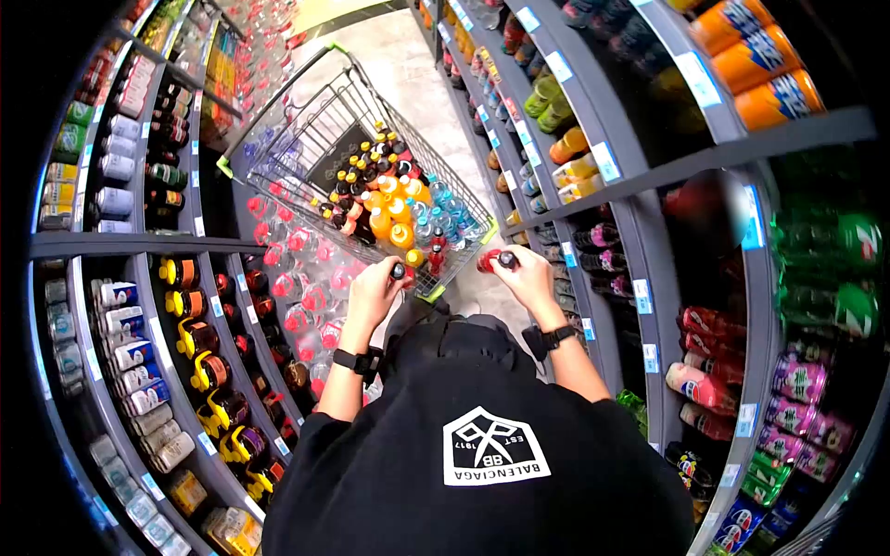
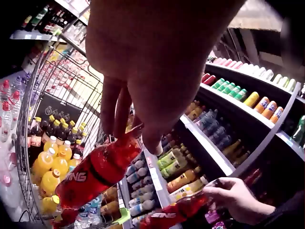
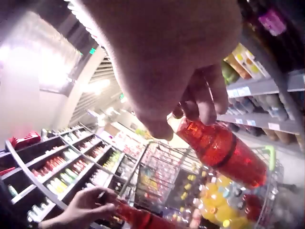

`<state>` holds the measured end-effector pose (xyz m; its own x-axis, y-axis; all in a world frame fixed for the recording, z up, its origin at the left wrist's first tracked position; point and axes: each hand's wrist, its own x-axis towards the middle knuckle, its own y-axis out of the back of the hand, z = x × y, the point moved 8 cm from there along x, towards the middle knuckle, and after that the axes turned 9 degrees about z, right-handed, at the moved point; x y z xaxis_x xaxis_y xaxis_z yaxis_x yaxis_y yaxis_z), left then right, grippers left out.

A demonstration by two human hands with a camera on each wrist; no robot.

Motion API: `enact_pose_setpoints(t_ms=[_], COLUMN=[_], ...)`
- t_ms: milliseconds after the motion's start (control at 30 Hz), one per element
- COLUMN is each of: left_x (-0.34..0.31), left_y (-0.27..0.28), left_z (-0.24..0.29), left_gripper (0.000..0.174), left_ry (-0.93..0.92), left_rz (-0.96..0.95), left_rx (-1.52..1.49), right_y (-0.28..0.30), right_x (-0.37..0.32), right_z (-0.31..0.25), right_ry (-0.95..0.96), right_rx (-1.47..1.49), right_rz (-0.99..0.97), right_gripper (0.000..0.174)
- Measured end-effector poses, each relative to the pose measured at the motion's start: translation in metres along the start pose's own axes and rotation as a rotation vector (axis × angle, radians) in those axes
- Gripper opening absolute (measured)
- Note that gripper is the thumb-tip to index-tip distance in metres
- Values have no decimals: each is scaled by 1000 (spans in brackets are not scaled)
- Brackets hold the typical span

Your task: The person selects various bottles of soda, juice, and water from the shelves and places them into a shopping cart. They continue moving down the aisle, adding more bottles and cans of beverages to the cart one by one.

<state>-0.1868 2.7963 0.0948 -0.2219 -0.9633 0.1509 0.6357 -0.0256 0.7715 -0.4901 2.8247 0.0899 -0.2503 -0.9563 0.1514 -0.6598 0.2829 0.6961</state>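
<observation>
My left hand [image 1: 374,292] holds a red drink bottle [image 2: 97,174] marked STING by its neck, body hanging down. A second red STING bottle [image 3: 224,152] hangs from my right hand [image 1: 528,278], fingers around its cap end. Both hands are side by side at the near end of a wire shopping cart [image 1: 283,93]. In it stand orange drink bottles [image 1: 391,208], dark bottles with yellow caps [image 1: 357,176], clear blue-tinted bottles [image 1: 445,213] and a few red bottles [image 1: 436,255] at the near end.
Shelves of bottles and cans line both sides, with large yellow-handled bottles [image 1: 209,371] on the left and orange cans [image 1: 756,56] on the right. Red-capped clear bottles [image 1: 301,278] stand on the floor left of the cart. Pale floor [image 1: 394,56] runs ahead.
</observation>
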Motion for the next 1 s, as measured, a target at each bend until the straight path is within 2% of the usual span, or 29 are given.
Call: enact_pose_setpoints(t_ms=[100, 133, 200, 233, 333, 433, 467, 500, 633, 700, 733, 767, 833, 867, 900, 967, 1000], left_x=[4, 6, 11, 13, 19, 25, 28, 29, 39, 43, 49, 50, 56, 59, 63, 69, 71], left_y=[2, 0, -1, 0, 2, 4, 6, 6, 5, 5, 1, -3, -11, -14, -18, -29, -37], left_z=[-12, -19, -28, -30, -43, -58, -64, -72, -97, -107, -113, -120, -128, -129, -131, -132, -133], left_gripper=[35, 39, 37, 36, 34, 36, 34, 34, 32, 31, 31, 31, 32, 33, 34, 34, 33], left_ry=[-21, 24, 7, -3, -42, -54, -46, -35, -25, -24, -40, -42, -53, -56, -62, -95, -69], left_rz=[-43, -154, -201, -234, -271, -344, -331, -349, -419, -441, -475, -492, -512, -514, -514, -507, -532], left_rx=[-6, -9, 13, 33, 9, 36, 0, 8, 5, 25, 17, 39, 52, 29, 6, -39, -61], right_y=[-59, -75, -116, -138, -186, -242, -244, -257, -296, -304, -307, -312, -312, -307, -302, -304, -310], right_x=[24, 30, 42, 47, 57, 54, 50, 47, 30, 17, 13, 7, -5, -9, -11, -25, -27], right_z=[24, 34, 64, 78, 97, 138, 138, 152, 173, 181, 182, 184, 198, 194, 186, 186, 185], right_ry=[-9, -73, -152, -196, -257, -326, -426, -440, -597, -678, -705, -722, -882, -881, -890, -1010, -976], right_rx=[-62, 10, 101, 91, -46, -178, -256, -308, -307, -299, -161, -166, -100, -153, -160, 85, 161], right_rz=[-57, -66, -65, -140, -221, -312, -367, -356, -491, -410, -278, -271, -60, 10, 21, 4, -14], right_gripper=[27, 29, 32, 34, 40, 40, 41, 43, 44, 38, 44, 44, 52, 53, 53, 38, 38])
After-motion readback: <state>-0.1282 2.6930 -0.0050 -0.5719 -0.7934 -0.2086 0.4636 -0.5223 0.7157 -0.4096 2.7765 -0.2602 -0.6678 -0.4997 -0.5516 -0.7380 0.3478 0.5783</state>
